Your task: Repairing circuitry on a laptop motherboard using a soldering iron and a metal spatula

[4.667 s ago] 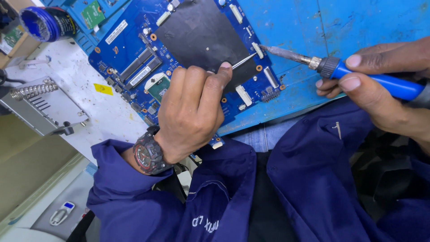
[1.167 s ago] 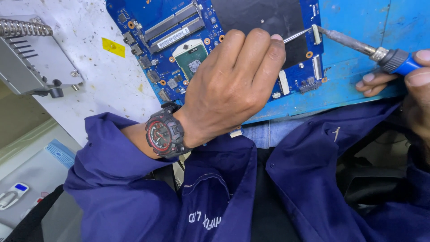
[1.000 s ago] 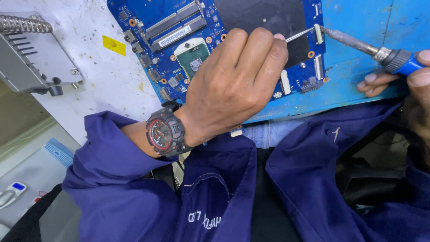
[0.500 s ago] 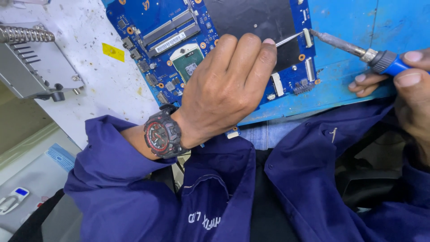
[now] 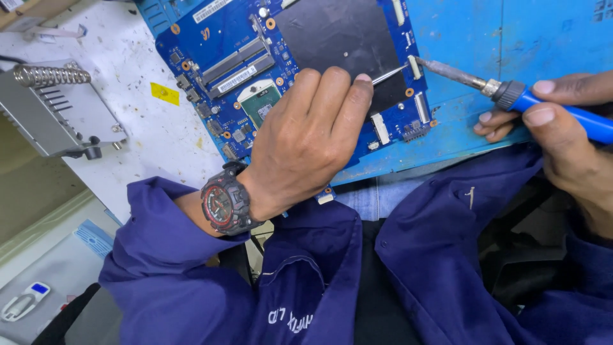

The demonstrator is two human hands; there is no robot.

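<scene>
A blue circuit board with a black square patch lies on a blue mat. My left hand rests on the board and pinches a thin solder wire that points to a white connector at the board's right edge. My right hand grips a blue-handled soldering iron; its metal tip meets the wire's end at that connector. A black and red watch sits on my left wrist.
A grey metal iron stand with a coil spring sits on the speckled white bench at left. A yellow sticker lies beside the board. My dark blue work coat fills the lower view. A small white device lies low at left.
The view has shifted a little from frame to frame. Both hands keep their grips, with wire and iron tip staying at the same connector on the board's right edge.
</scene>
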